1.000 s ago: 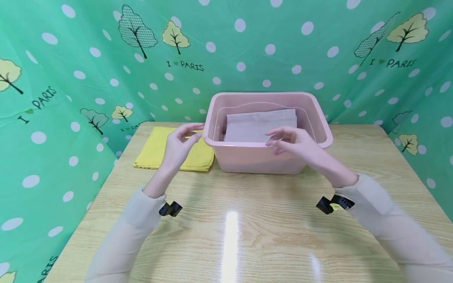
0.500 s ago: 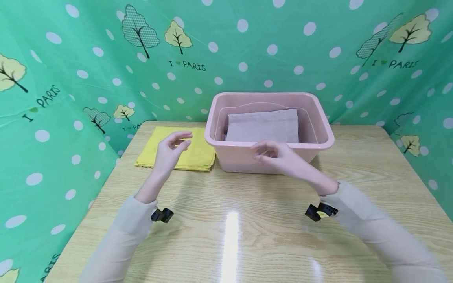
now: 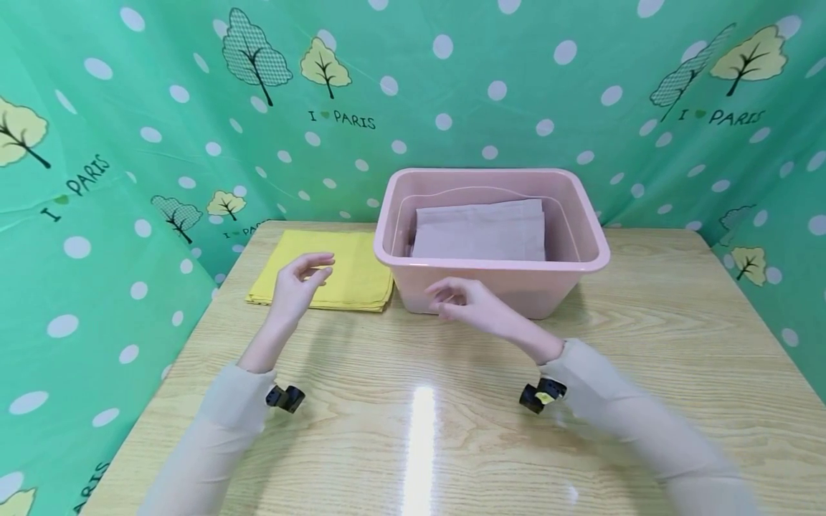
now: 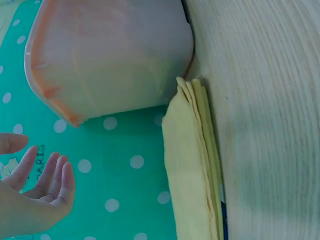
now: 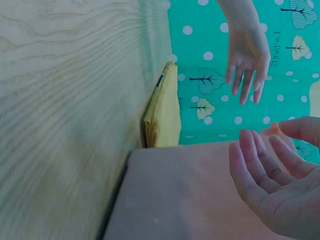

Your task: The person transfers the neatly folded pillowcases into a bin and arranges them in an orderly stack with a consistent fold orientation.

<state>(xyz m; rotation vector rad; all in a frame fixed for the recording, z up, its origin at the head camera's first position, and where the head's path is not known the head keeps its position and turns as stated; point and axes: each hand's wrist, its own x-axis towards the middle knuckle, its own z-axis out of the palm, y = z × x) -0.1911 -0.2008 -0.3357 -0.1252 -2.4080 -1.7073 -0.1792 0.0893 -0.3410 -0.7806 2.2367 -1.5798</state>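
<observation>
A pink plastic bin (image 3: 477, 287) stands at the back of the table, with folded greyish-lavender cloth (image 3: 480, 229) lying inside. To its left is a stack of folded yellow cloths (image 3: 348, 269), its layered edge visible in the left wrist view. My left hand (image 3: 297, 287) hovers above the yellow cloths with fingers loosely bent, holding nothing. In front of the bin my right hand (image 3: 471, 304) hangs in the air, fingers loosely bent, also holding nothing. The right wrist view shows that hand (image 5: 280, 185) in front of the bin's wall.
The wood-grain tabletop (image 3: 361, 423) carries a bright light reflection near its middle. A green polka-dot curtain (image 3: 439, 93) printed with trees encloses the back and sides. Each sleeve cuff bears a small black camera, such as the left one (image 3: 286, 398).
My right hand has moved left and toward me from over the bin's front rim. The left hand has drawn back left, away from the bin. Cloths and bin stay put.
</observation>
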